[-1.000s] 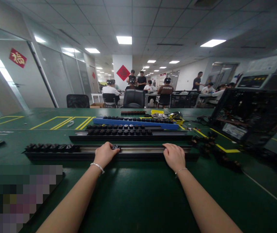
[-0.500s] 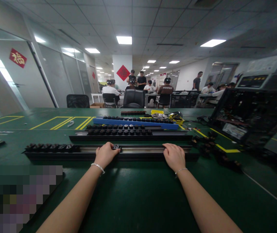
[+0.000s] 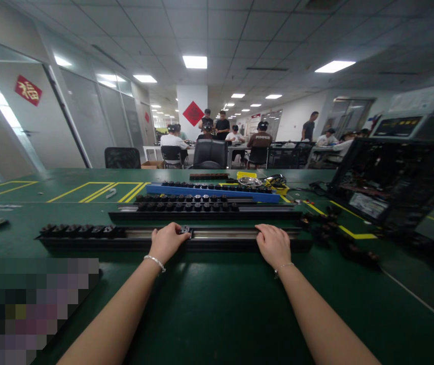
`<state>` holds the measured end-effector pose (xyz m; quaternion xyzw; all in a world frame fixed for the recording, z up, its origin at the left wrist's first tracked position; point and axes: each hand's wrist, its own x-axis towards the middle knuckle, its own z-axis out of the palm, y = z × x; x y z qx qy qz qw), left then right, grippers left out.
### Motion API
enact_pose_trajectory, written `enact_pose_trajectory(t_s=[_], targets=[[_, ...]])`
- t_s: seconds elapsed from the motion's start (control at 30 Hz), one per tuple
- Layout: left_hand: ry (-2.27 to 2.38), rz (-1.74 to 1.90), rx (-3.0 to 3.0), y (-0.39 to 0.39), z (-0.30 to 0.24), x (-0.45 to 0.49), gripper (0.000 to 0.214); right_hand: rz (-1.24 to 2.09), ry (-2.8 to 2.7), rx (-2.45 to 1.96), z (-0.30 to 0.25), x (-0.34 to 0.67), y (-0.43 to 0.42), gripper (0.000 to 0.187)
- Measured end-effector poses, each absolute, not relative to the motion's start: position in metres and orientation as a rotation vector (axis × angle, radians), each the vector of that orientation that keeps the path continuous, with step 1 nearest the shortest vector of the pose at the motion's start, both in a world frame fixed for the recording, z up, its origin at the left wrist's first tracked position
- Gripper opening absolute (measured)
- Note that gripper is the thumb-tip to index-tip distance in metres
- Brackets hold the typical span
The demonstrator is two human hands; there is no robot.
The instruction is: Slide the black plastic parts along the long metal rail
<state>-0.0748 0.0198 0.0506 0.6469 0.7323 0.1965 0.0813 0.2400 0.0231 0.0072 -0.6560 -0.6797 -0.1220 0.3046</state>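
Note:
A long black rail [image 3: 220,234] with a shiny metal channel lies crosswise in front of me on the green table. My left hand [image 3: 166,242] is closed at the rail's middle, thumb and fingers pinching a small black block [image 3: 185,230] with a pale top that sits in the channel. Farther right, my right hand [image 3: 274,245] lies over the same rail, its fingers bent over the far edge and gripping it. Several similar black blocks [image 3: 83,230] stand in a row on the rail's left end. Parts of both hands' fingertips are hidden.
Behind lie a second black rail [image 3: 270,213] carrying block rows and a blue rail [image 3: 209,191]. Loose dark parts [image 3: 338,235] and an opened computer case [image 3: 399,177] stand at right. A yellow tray [image 3: 246,175] is at the back. People sit at far tables.
My left hand has shifted slightly to the right along the rail, and the small black block has moved the same way. My right hand has stayed in place.

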Motion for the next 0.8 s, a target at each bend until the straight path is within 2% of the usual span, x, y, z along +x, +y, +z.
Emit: enact_pose_trajectory(t_s=[0.8], targets=[[2.095, 0.665, 1.976, 0.0200, 0.0441, -0.0682, 0.024, -0.278, -1.806, -1.767, 0.0097, 0.2393, 0.0215, 0.037]])
